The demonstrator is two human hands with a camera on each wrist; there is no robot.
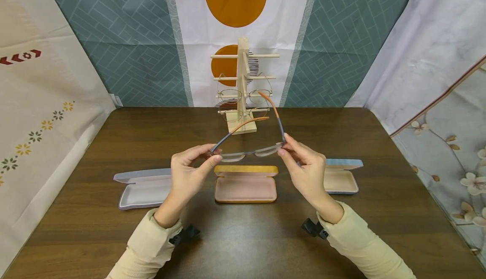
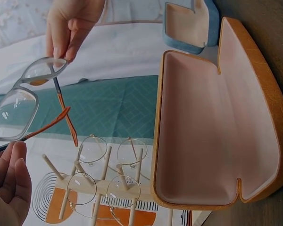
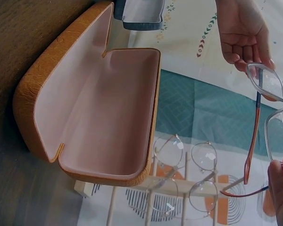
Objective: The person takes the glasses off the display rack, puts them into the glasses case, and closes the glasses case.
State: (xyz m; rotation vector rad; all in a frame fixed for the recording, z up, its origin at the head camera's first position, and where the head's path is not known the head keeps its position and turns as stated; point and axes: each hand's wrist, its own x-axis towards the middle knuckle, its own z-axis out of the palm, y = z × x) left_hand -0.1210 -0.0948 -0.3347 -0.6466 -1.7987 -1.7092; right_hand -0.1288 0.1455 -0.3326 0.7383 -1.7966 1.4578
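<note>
L hand: thumb & forefinger together, clamped on the L hinge corner of the clear-framed glasses; other fingers bent loosely, touching little else afaict. R hand: same deal, thumb & fingertips pinched on the R hinge corner, gap btwn them only as wide as the frame. Exact spot of each fingertip on the rim partly hidden in head view. Glasses up in the air btwn both hands, clear of the table, temples unfolded & pointing away from the person, dk blue near hinges, orange toward the tips.

Nearest below/in front: mustard case, lid up, pink lining, mid table, btwn the two forearms. Lavender-grey case open to its L, partly behind L hand & wrist; blue case open to its R, beige inside, partly behind R hand.

Farther back: wooden stand w/ crossbars, upper thin-rimmed pair & lower thin-rimmed pair hung on it. Cream sleeves on both arms, blk wrist mounts by the cuffs. Teal/white hanging behind it all
</note>
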